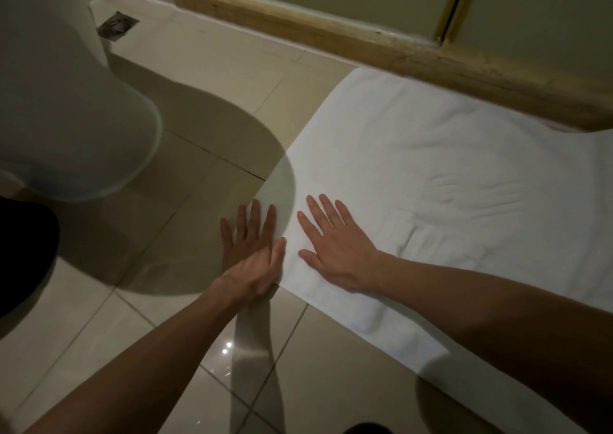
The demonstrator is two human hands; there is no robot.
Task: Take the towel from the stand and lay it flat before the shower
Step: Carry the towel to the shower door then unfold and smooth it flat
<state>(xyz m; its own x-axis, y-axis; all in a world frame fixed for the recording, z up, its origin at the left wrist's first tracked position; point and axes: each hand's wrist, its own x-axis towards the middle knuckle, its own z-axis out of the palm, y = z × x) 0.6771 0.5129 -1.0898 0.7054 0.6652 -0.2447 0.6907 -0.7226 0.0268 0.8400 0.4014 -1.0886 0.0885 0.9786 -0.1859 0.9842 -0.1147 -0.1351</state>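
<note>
The towel [414, 174] lies spread on the tiled floor [185, 108], its far edge close along the raised sill [365, 40] of the shower, so the step in hand appears to be the final smoothing. The left hand [252, 251] rests flat with fingers spread at the towel's near left corner, its outer fingers over bare tile; the right hand [335, 244] lies just beside it, palm down and fingers spread, wholly on the cloth. Neither hand grips anything, and the two are apart but close. To finish well, press lightly and sweep outward from the middle toward the edges, so that creases are pushed out rather than bunched up. Keep the palms flat; curled fingers would drag the pile and pull the corner out of line. Check that the left edge runs straight and that the far edge stays parallel to the sill. The towel is white, thick and soft-piled, rectangular, with a faint raised pattern and shallow folds right of the hands. The floor is glossy beige tile with thin dark joints and will let the cloth slide easily. The sill looks like worn, rough stone. A smooth, rounded white toilet [66, 118] stands at left, casting a broad shadow across the corner being worked.
</note>
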